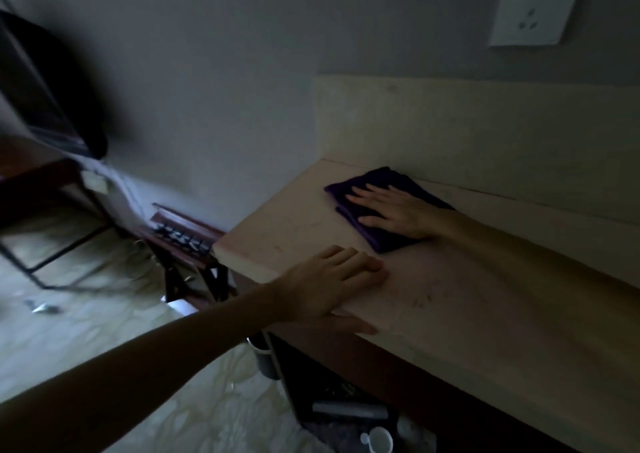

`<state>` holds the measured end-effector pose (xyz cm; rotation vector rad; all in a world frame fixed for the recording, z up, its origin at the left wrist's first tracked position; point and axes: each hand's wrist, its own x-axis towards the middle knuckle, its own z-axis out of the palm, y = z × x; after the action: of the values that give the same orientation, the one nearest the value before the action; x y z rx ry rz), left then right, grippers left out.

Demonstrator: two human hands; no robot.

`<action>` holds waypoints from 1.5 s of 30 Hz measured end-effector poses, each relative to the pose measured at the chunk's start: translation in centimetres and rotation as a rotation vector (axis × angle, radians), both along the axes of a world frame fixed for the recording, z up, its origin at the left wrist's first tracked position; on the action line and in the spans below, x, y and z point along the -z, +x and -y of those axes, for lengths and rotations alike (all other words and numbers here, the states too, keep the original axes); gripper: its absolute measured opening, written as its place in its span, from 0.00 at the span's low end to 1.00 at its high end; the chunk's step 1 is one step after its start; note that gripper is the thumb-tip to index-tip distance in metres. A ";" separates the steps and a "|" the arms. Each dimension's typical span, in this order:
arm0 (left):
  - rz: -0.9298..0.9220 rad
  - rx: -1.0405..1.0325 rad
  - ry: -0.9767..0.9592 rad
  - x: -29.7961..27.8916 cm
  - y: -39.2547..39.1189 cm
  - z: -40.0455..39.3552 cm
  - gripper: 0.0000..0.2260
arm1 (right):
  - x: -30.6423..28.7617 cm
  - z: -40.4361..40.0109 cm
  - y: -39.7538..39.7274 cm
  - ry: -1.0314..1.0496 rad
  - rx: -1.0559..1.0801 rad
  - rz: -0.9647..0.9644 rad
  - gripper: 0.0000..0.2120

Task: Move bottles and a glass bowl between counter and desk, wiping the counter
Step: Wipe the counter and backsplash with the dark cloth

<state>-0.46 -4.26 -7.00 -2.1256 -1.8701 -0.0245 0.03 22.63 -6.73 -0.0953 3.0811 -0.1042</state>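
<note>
Both hands lie flat and relaxed: right hand (pixel 391 210) presses a folded dark purple cloth (pixel 377 207) onto the pale beige counter (pixel 485 297), left hand (pixel 332 279) rests on the counter's front edge.

Neither hand grips anything; the right's straight fingers hold the cloth down near the far left corner, just beside the cream backsplash (pixel 467 127). Soft and limp, the cloth will likely bunch unless the palm stays spread over its middle, and it should slide easily on the smooth top. No bottles or glass bowl show on the counter; cups on the shelf below are too dim to identify.
</note>
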 end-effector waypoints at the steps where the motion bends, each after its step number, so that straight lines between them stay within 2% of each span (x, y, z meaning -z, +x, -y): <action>1: 0.001 -0.005 -0.003 0.0 0.0 -0.1 0.35 | -0.1 1.0 -1.9 -0.006 -0.051 -0.006 0.31; 5: 0.008 -0.011 -0.012 -0.2 0.0 -0.4 0.35 | -0.4 3.8 -7.9 -0.021 -0.199 -0.028 0.31; 10: 0.001 -0.007 -0.030 -0.1 -0.3 -0.5 0.35 | -0.6 6.2 -12.8 -0.034 -0.289 -0.030 0.32; 18: -0.011 0.000 -0.022 -0.1 -0.2 -0.6 0.35 | -0.6 6.0 -10.9 -0.026 -0.233 -0.036 0.32; 26: -0.030 0.017 0.003 -0.2 0.4 -0.3 0.35 | -0.6 0.3 1.5 -0.030 0.010 -0.036 0.32; 33: -0.035 0.063 0.065 1.0 -0.5 -0.5 0.34 | -0.7 -5.2 19.0 -0.011 0.401 -0.017 0.32; 39: -0.037 0.048 0.086 1.2 -0.8 -0.3 0.34 | -0.9 -6.4 34.6 -0.043 0.763 -0.008 0.34; 42: -0.017 0.057 0.078 1.2 -0.8 0.0 0.35 | -1.0 -5.8 39.7 -0.052 0.928 0.009 0.36; 45: -0.009 0.063 0.067 1.0 -0.9 -0.1 0.35 | -0.7 -5.2 43.0 -0.040 1.071 0.020 0.33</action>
<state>-1.39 -4.16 -8.04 -2.1351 -1.7710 -0.0899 43.02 27.88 -6.01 1.5006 2.7153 -0.1962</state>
